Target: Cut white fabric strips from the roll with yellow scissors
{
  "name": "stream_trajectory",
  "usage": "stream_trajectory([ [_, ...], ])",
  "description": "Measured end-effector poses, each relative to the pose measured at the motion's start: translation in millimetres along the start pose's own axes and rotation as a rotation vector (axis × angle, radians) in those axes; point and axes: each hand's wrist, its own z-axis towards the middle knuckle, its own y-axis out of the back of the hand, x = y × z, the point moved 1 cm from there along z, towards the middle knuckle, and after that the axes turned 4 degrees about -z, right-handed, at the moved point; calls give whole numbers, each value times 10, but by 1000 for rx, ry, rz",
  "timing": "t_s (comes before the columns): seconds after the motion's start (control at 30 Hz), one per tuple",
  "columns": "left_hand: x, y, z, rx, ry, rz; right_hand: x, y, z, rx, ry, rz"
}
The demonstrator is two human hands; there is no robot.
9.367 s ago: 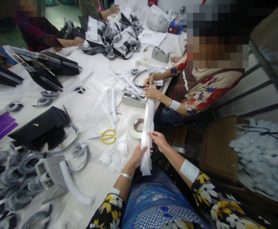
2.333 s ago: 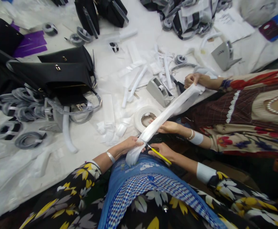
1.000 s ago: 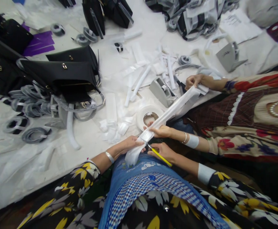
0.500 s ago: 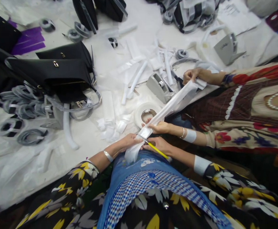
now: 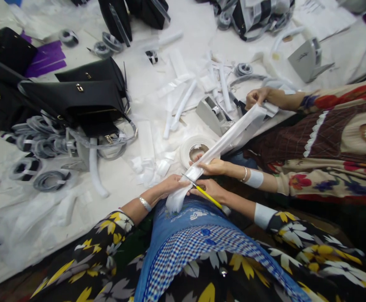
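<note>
A long white plastic strip (image 5: pixel 233 133) runs diagonally from above my lap up to the right. My left hand (image 5: pixel 172 185) is closed on its lower part. My right hand (image 5: pixel 212 191) is wrapped round yellow-handled scissors (image 5: pixel 208 196), whose blades lie across the strip between my hands. Just above, a co-worker's hand (image 5: pixel 213 166) grips the strip, and that person's other hand (image 5: pixel 256 97) pinches its far end. Behind the strip lies a white tape roll (image 5: pixel 185 151) with a brown core.
Black bags (image 5: pixel 88 94) and coiled grey straps (image 5: pixel 51 181) lie on the left of the table. Grey tape dispensers (image 5: pixel 212 113) (image 5: pixel 305 61) stand behind the strip and at the back right. White scraps (image 5: pixel 183 100) cover the middle. A co-worker sits close on my right.
The whole view has shifted slightly, so the table items appear a little further right. The hands, strip and scissors keep nearly the same places relative to one another.
</note>
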Motion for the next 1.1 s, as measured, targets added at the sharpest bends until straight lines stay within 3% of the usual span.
stream_trajectory([
  [0.23, -78, -116, -35, 77, 48, 7, -141, 23, -229, -48, -43, -149],
  [0.43, -43, -19, 19, 25, 25, -2, -21, 39, -2, 37, -7, 18],
  [0.63, -78, -61, -1, 124, 13, -15, -134, 69, -168, -47, -24, -155],
  [0.87, -59, -15, -7, 25, 21, -26, 41, 48, 35, -23, 9, -34],
  [1.1, -165, -121, -97, 111, 13, -43, -69, 79, -158, -46, 6, -145],
])
